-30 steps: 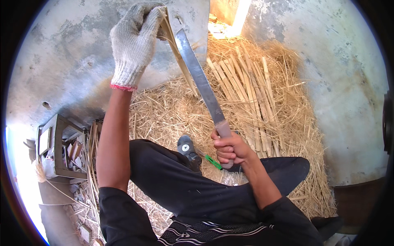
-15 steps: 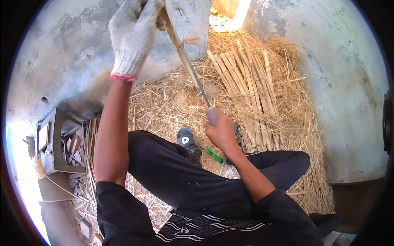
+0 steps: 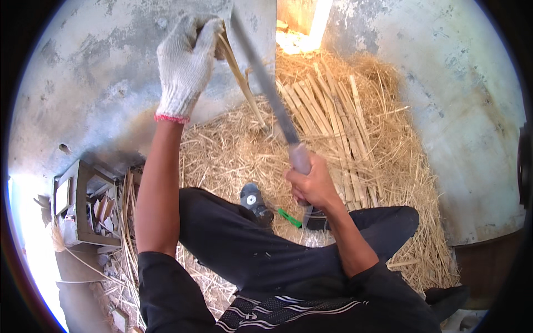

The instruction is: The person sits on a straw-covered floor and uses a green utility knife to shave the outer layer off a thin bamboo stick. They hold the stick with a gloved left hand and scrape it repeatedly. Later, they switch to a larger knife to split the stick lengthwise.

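My left hand (image 3: 187, 64), in a white knit glove with a red cuff, is raised at the upper left and closed round the top of a bamboo strip (image 3: 242, 83). The strip slants down to the right, its lower end over the shavings, and a thin curl stands off its side. My bare right hand (image 3: 316, 180) grips the pale handle of a long knife (image 3: 266, 86). The blade points up and to the left, slightly blurred, to the right of the strip and seemingly apart from it.
Split bamboo strips (image 3: 330, 119) lie in a row on a heap of shavings (image 3: 222, 150). A green-handled tool (image 3: 289, 218) lies by my shoe (image 3: 255, 201). At left stands a wooden frame (image 3: 83, 202) with scraps inside. Walls (image 3: 438, 111) rise on both sides.
The knife has swung away from the strip to the right, and its blade now shows its flat side. My left hand and the strip have come slightly lower and to the right.
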A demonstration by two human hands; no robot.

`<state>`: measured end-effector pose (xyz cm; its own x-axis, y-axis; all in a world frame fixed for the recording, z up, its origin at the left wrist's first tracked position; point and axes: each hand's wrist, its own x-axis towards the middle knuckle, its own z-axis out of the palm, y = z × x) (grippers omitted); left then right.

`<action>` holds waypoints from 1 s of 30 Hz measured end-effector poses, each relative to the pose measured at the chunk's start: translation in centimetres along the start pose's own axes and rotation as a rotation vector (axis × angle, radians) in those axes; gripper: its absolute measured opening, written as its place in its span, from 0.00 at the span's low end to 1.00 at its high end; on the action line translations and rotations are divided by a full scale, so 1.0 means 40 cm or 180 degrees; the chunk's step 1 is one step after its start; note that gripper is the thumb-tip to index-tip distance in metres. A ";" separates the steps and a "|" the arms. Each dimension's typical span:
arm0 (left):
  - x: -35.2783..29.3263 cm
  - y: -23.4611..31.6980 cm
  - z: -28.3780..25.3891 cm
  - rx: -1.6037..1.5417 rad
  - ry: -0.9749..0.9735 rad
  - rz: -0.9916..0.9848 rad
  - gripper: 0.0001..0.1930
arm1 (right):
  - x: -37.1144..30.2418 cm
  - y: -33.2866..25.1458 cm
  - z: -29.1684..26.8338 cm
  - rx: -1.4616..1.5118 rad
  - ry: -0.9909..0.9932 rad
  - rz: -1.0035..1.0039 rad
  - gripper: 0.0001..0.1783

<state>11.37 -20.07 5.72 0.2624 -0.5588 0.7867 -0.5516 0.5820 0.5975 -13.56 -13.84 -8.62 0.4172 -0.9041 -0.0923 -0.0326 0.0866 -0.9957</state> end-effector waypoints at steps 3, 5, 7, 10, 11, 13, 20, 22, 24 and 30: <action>-0.007 -0.006 -0.025 0.0152 -0.0005 -0.0156 0.11 | -0.021 -0.077 0.043 -0.0005 0.0382 -0.0803 0.09; -0.011 0.003 -0.019 0.0095 0.0045 -0.0338 0.11 | -0.010 -0.078 0.069 -0.0232 0.0663 -0.1023 0.09; -0.018 0.008 -0.023 0.0242 -0.0015 -0.0179 0.11 | 0.016 -0.025 0.093 -0.0925 0.0982 -0.0991 0.10; -0.011 -0.007 -0.013 0.0067 0.0057 -0.0256 0.11 | 0.084 0.206 0.035 -0.2001 0.1107 -0.0711 0.10; -0.001 -0.015 -0.022 0.0013 0.0109 -0.0320 0.11 | 0.100 0.238 0.023 -0.2320 0.1105 -0.0467 0.10; -0.022 0.024 -0.023 0.0138 -0.0022 -0.0428 0.12 | 0.103 0.251 0.020 -0.1813 0.0592 -0.0044 0.08; -0.010 -0.010 -0.040 -0.0152 -0.0382 -0.0257 0.09 | 0.107 0.196 -0.090 0.2338 -0.1781 0.1555 0.09; -0.011 0.002 -0.013 0.0087 -0.0553 0.0046 0.10 | 0.083 0.180 -0.071 0.1686 -0.1205 0.1328 0.10; -0.006 -0.019 0.001 0.0462 -0.0514 0.0572 0.12 | 0.063 0.129 -0.038 0.0664 -0.0496 0.0975 0.10; -0.011 -0.014 0.012 0.0710 -0.0310 0.0335 0.11 | -0.001 0.002 0.057 -0.0890 0.0825 -0.0612 0.11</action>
<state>11.18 -20.42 4.97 0.1228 -0.5626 0.8175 -0.7355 0.5015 0.4556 -11.49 -12.84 -8.66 0.1989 -0.9711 0.1321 -0.2365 -0.1784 -0.9551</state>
